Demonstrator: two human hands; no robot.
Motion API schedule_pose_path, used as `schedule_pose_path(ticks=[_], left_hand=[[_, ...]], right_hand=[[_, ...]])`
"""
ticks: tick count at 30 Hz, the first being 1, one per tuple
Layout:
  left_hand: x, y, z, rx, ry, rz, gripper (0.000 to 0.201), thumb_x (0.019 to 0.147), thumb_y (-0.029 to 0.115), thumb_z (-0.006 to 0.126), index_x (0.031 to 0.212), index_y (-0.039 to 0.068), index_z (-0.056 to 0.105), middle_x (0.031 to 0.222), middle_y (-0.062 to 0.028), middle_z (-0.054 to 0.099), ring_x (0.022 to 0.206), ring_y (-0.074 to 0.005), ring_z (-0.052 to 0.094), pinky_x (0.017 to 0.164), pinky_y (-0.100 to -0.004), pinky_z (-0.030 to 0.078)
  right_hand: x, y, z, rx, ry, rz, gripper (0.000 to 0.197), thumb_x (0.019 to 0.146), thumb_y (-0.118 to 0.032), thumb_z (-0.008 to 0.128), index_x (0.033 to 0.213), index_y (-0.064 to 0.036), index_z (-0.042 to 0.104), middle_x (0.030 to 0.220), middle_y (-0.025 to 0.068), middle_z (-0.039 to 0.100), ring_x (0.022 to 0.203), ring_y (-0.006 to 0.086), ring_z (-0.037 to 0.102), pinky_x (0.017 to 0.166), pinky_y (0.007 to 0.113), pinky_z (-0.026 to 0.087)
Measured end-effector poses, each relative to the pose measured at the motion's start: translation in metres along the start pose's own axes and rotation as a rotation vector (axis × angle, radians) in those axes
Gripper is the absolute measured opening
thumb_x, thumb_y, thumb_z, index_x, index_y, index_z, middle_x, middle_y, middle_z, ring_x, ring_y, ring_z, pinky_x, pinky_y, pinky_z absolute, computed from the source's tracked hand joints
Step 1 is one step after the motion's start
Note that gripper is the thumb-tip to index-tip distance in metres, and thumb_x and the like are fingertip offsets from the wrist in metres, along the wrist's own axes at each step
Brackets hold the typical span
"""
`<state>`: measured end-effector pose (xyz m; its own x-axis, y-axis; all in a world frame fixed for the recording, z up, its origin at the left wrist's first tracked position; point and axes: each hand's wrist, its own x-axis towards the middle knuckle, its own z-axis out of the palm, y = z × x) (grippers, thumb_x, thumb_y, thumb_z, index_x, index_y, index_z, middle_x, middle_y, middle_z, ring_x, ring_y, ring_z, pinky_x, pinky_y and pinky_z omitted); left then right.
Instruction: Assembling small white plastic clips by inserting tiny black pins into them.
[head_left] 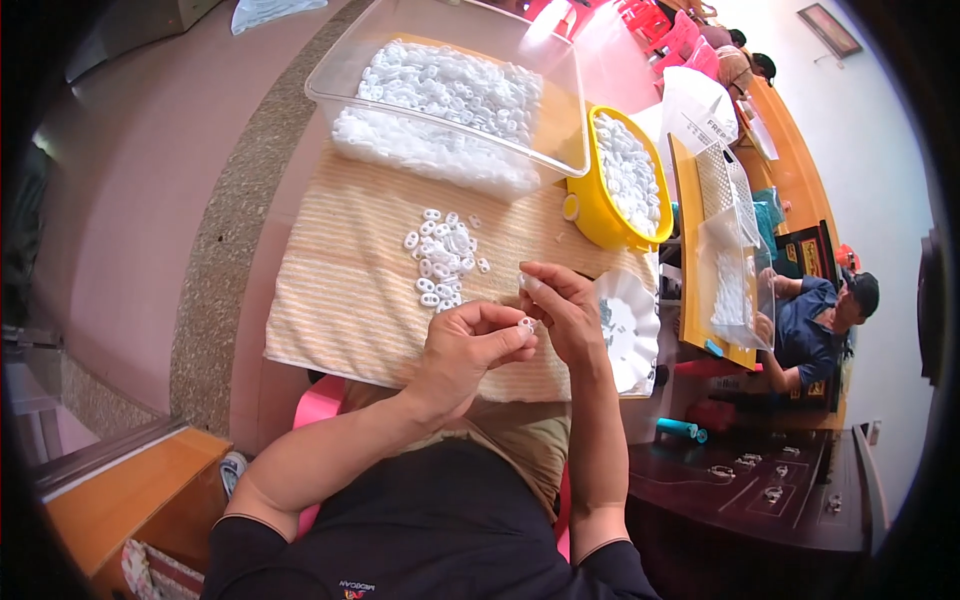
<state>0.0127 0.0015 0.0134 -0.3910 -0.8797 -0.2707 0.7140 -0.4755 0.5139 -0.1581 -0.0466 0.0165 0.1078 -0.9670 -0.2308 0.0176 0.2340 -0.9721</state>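
My left hand (462,350) is closed, pinching a small white plastic piece with two holes (527,324) between thumb and fingertips. Just right of it and slightly higher, my right hand (566,312) is closed in a pinch; what its fingertips hold is too small to make out. Beyond my left hand, a loose pile of similar white two-hole pieces (447,252) lies on the striped cloth (335,290). Beside my right hand sits a white scalloped dish (635,365) with small grey bits in it, partly hidden by that hand.
A large clear bin (575,140) of white pieces stands at the back of the table. Right of it is a yellow tub (600,222) heaped with white pieces. Further right, another person (815,325) sits by a clear container (733,285). A teal cylinder (677,428) lies at lower right.
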Motion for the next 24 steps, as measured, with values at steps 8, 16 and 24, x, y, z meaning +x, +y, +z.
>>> schedule_pose_path(ticks=[8, 16, 24], left_hand=[[0.005, -0.001, -0.004, -0.011, 0.037, 0.001, 0.012, 0.086, 0.001, 0.065, 0.098, 0.001, 0.063, 0.091, -0.0097, 0.068, 0.079, -0.0163, 0.067, 0.075, -0.0284, 0.056], [0.009, -0.003, -0.007, -0.022, 0.043, 0.001, 0.012, 0.086, 0.001, 0.064, 0.097, 0.001, 0.063, 0.091, -0.0104, 0.068, 0.079, -0.0162, 0.067, 0.076, -0.0284, 0.057], [0.011, -0.005, -0.010, -0.029, 0.016, 0.003, 0.012, 0.085, 0.000, 0.064, 0.097, 0.001, 0.063, 0.091, -0.0108, 0.068, 0.079, -0.0163, 0.067, 0.075, -0.0287, 0.057]], right_hand=[[-0.015, 0.014, -0.007, 0.119, -0.116, -0.034, 0.020, 0.089, -0.005, 0.062, 0.109, 0.0001, 0.059, 0.089, 0.0047, 0.065, 0.077, 0.0092, 0.062, 0.064, 0.020, 0.050], [-0.024, 0.016, -0.013, 0.143, -0.129, -0.032, 0.017, 0.088, 0.001, 0.060, 0.104, 0.0023, 0.059, 0.092, 0.0066, 0.065, 0.081, 0.0125, 0.063, 0.070, 0.025, 0.054], [-0.029, 0.015, -0.014, 0.210, -0.205, -0.063, 0.022, 0.087, 0.002, 0.061, 0.108, 0.0041, 0.059, 0.096, 0.0089, 0.066, 0.085, 0.0149, 0.065, 0.074, 0.029, 0.056]])
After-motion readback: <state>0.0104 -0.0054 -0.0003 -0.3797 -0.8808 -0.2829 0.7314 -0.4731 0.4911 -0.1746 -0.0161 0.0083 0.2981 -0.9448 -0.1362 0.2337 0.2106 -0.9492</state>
